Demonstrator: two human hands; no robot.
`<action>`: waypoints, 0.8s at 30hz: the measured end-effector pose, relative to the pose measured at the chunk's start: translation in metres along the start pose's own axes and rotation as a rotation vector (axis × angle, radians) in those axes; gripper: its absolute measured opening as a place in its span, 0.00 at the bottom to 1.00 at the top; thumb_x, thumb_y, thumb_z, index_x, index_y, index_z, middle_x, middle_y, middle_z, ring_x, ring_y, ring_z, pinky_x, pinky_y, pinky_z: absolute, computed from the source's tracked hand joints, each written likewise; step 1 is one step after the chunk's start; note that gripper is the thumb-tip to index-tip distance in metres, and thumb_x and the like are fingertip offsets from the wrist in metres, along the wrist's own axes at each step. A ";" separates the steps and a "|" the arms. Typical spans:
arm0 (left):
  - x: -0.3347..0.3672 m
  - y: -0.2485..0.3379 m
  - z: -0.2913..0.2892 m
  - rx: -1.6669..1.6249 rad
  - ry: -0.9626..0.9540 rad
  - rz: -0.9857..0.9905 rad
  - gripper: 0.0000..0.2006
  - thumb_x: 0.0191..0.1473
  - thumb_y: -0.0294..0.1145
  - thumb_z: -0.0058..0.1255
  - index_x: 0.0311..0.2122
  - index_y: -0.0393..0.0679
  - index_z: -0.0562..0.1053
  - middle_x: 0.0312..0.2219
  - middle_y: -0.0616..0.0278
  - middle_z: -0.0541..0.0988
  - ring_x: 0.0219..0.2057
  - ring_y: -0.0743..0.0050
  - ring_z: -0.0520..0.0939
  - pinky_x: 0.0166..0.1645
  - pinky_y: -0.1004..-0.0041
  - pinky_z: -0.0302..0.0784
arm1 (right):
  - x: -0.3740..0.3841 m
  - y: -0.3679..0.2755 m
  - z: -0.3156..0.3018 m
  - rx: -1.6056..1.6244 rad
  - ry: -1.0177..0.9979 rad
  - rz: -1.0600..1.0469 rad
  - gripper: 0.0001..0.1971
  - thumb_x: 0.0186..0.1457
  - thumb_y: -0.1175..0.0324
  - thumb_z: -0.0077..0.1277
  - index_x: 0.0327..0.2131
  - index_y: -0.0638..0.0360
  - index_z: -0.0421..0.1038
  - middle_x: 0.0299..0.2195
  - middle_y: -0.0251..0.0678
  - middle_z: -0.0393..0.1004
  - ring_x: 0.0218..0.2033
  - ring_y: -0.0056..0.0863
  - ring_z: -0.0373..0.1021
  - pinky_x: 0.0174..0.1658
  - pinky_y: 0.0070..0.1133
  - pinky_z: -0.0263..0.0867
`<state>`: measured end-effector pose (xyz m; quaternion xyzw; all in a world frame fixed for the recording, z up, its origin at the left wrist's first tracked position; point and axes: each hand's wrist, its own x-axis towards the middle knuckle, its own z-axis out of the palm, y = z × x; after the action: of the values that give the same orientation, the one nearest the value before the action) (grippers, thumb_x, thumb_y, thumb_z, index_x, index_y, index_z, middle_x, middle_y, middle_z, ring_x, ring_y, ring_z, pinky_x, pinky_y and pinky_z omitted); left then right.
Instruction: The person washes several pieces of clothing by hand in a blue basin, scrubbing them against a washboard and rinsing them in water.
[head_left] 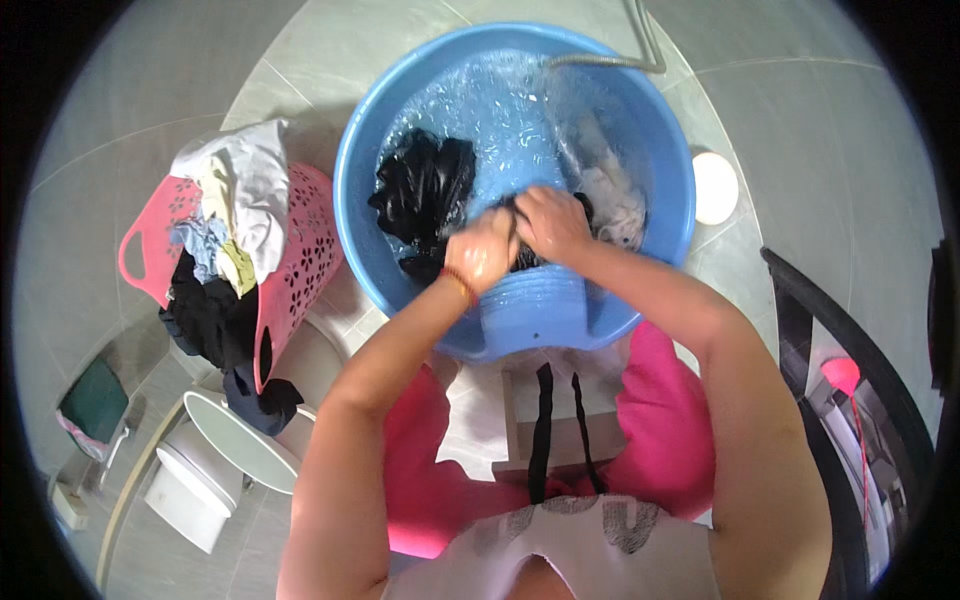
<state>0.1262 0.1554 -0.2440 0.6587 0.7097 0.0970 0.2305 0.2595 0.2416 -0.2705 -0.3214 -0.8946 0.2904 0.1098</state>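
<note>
Black wet cloth point(524, 257) is bunched at the top of the ridged blue plastic washboard point(535, 300), near edge of the round blue plastic tub point(683, 190). Left hand point(483, 248) (slightly blurred) and right hand point(552, 222) meet over it, fingers curled and clamped on the cloth. Shiny black wet garment point(425, 185) lies toward the tub's left edge; pale patterned wet fabric point(612, 205) toward the right edge, in sudsy water point(505, 110). Flexible grey metal hose point(605, 62) crosses the far-right rim. Pink perforated plastic basket point(310, 250), laundry-filled, stands left of the tub.
</note>
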 end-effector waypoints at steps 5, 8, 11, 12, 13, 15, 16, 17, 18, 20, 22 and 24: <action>0.027 -0.001 -0.003 0.081 0.133 -0.053 0.08 0.47 0.34 0.48 0.31 0.43 0.66 0.24 0.56 0.72 0.23 0.56 0.77 0.27 0.63 0.74 | 0.029 0.009 -0.003 -0.024 0.081 0.083 0.07 0.44 0.65 0.49 0.25 0.56 0.67 0.26 0.38 0.67 0.31 0.39 0.67 0.35 0.33 0.63; -0.042 0.018 -0.019 -0.026 -0.025 0.227 0.09 0.47 0.36 0.49 0.31 0.44 0.66 0.24 0.57 0.72 0.24 0.60 0.77 0.24 0.66 0.74 | -0.030 -0.010 -0.032 0.074 -0.180 -0.196 0.08 0.43 0.63 0.50 0.24 0.54 0.66 0.25 0.35 0.65 0.32 0.36 0.66 0.34 0.32 0.62; -0.017 0.011 -0.012 -0.007 -0.111 0.063 0.09 0.48 0.36 0.48 0.28 0.44 0.65 0.24 0.57 0.73 0.24 0.59 0.77 0.25 0.65 0.74 | -0.014 -0.008 -0.017 0.040 -0.081 -0.031 0.08 0.43 0.62 0.50 0.24 0.54 0.66 0.25 0.34 0.66 0.32 0.35 0.67 0.34 0.32 0.62; 0.002 0.006 -0.010 0.031 -0.099 0.050 0.10 0.49 0.37 0.48 0.31 0.43 0.66 0.25 0.56 0.73 0.26 0.58 0.78 0.27 0.65 0.75 | 0.003 0.000 -0.012 0.074 -0.052 0.069 0.08 0.44 0.61 0.50 0.24 0.54 0.67 0.25 0.35 0.68 0.31 0.36 0.68 0.35 0.33 0.63; 0.021 0.001 -0.011 0.073 -0.082 0.037 0.11 0.49 0.38 0.48 0.34 0.42 0.67 0.27 0.55 0.73 0.29 0.58 0.78 0.29 0.64 0.75 | 0.011 0.007 -0.010 0.068 -0.036 0.049 0.08 0.44 0.61 0.50 0.24 0.54 0.67 0.25 0.35 0.68 0.31 0.36 0.68 0.35 0.33 0.63; 0.040 -0.002 -0.017 0.064 -0.039 -0.007 0.17 0.51 0.41 0.48 0.42 0.42 0.67 0.32 0.52 0.73 0.35 0.57 0.76 0.37 0.63 0.75 | 0.028 0.029 -0.015 0.013 0.076 0.050 0.08 0.45 0.62 0.49 0.26 0.55 0.68 0.25 0.37 0.70 0.30 0.39 0.69 0.37 0.34 0.64; 0.035 0.006 -0.027 -0.111 -0.006 -0.024 0.23 0.50 0.40 0.50 0.50 0.41 0.64 0.36 0.48 0.71 0.40 0.52 0.73 0.44 0.62 0.71 | 0.024 0.037 -0.025 -0.047 0.090 0.091 0.08 0.45 0.63 0.49 0.26 0.55 0.68 0.26 0.37 0.70 0.31 0.39 0.68 0.37 0.34 0.64; 0.038 0.007 -0.039 -0.339 -0.035 -0.083 0.26 0.51 0.37 0.50 0.54 0.40 0.59 0.41 0.46 0.70 0.44 0.48 0.71 0.49 0.63 0.67 | 0.017 0.049 -0.041 -0.109 0.103 0.134 0.07 0.45 0.64 0.49 0.27 0.56 0.69 0.27 0.38 0.70 0.32 0.40 0.68 0.38 0.34 0.63; 0.030 0.009 -0.043 -0.466 0.062 -0.020 0.28 0.51 0.38 0.51 0.55 0.39 0.58 0.42 0.45 0.69 0.45 0.47 0.71 0.50 0.62 0.66 | 0.000 0.072 -0.056 -0.134 0.087 0.168 0.08 0.43 0.65 0.50 0.29 0.56 0.70 0.30 0.38 0.70 0.35 0.41 0.67 0.40 0.34 0.63; 0.008 -0.002 -0.053 -0.611 0.112 0.040 0.28 0.51 0.37 0.51 0.55 0.37 0.57 0.45 0.44 0.68 0.48 0.48 0.69 0.53 0.64 0.63 | -0.021 0.089 -0.069 -0.163 0.061 0.212 0.10 0.42 0.66 0.50 0.31 0.57 0.71 0.34 0.39 0.70 0.38 0.42 0.66 0.42 0.34 0.62; -0.030 -0.037 -0.055 -0.533 -0.024 -0.068 0.28 0.50 0.34 0.50 0.55 0.38 0.58 0.46 0.45 0.67 0.49 0.48 0.68 0.54 0.64 0.63 | -0.017 0.077 -0.085 -0.233 0.002 0.186 0.18 0.40 0.67 0.52 0.39 0.57 0.70 0.43 0.42 0.66 0.47 0.44 0.61 0.49 0.34 0.59; -0.061 -0.057 -0.048 -0.430 -0.062 -0.102 0.28 0.48 0.32 0.52 0.55 0.39 0.58 0.48 0.46 0.66 0.50 0.49 0.68 0.55 0.65 0.62 | 0.010 0.039 -0.089 -0.038 0.051 0.018 0.27 0.39 0.68 0.53 0.47 0.57 0.65 0.50 0.44 0.60 0.53 0.46 0.56 0.54 0.35 0.55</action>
<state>0.0550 0.0972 -0.2147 0.5603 0.6977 0.2138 0.3919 0.3060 0.3122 -0.2211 -0.3388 -0.8940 0.2659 0.1239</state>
